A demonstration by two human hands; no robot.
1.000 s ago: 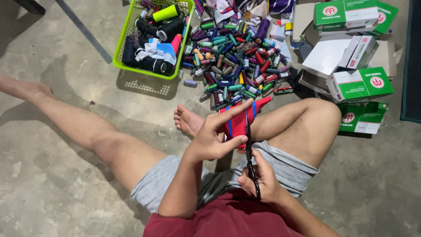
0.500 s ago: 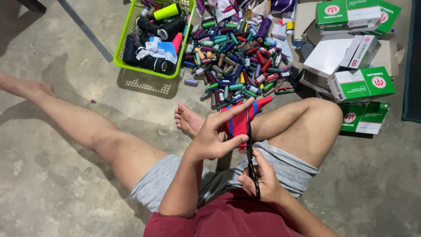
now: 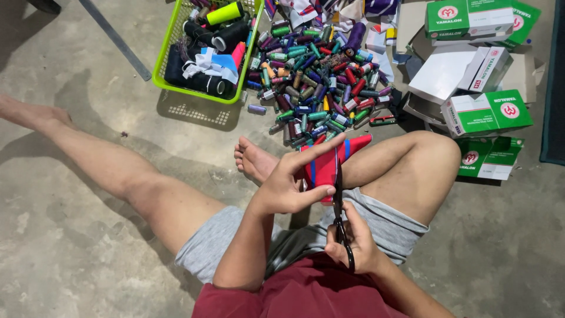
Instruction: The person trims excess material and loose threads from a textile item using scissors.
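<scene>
A person sits on a concrete floor [image 3: 70,235]. The left hand [image 3: 285,185] pinches a red and blue cloth piece [image 3: 329,162]. Just right, the right hand [image 3: 353,244] grips black scissors [image 3: 339,206] against it. Beyond the hands lie a green basket [image 3: 203,44], thread spools [image 3: 318,88] and boxes [image 3: 485,112].

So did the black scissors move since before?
No. The black scissors in the right hand sit at the same spot below the pile of thread spools, blades along the red-and-blue cloth.

Green-and-white cardboard boxes [image 3: 486,112] stacked on the floor, upper right
</scene>
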